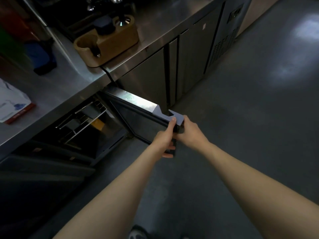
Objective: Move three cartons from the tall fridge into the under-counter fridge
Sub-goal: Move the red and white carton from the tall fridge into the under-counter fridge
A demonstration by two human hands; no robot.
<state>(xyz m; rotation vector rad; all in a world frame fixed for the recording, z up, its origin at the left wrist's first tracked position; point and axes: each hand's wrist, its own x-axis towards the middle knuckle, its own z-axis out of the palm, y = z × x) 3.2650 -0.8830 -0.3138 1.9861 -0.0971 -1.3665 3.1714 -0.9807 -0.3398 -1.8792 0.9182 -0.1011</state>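
The under-counter fridge door (138, 109) of stainless steel stands swung out toward me, its free edge at the centre of the head view. My left hand (164, 137) grips that edge from the inner side, thumb on top. My right hand (189, 130) grips the same edge by the handle notch from the outer side. The fridge's open compartment (89, 125) is dark, with metal shelf rails and a yellowish item inside. A white carton (12, 102) with a red base lies on the steel counter (69, 80) at the far left. The tall fridge is out of view.
A wooden tamping stand (107, 40) with coffee tools sits near the counter's front edge, a black cable hanging from it. More shut under-counter doors (189, 56) run to the right. Grey floor (241, 126) spreads right and toward me. A dark drawer front (43, 166) lies at lower left.
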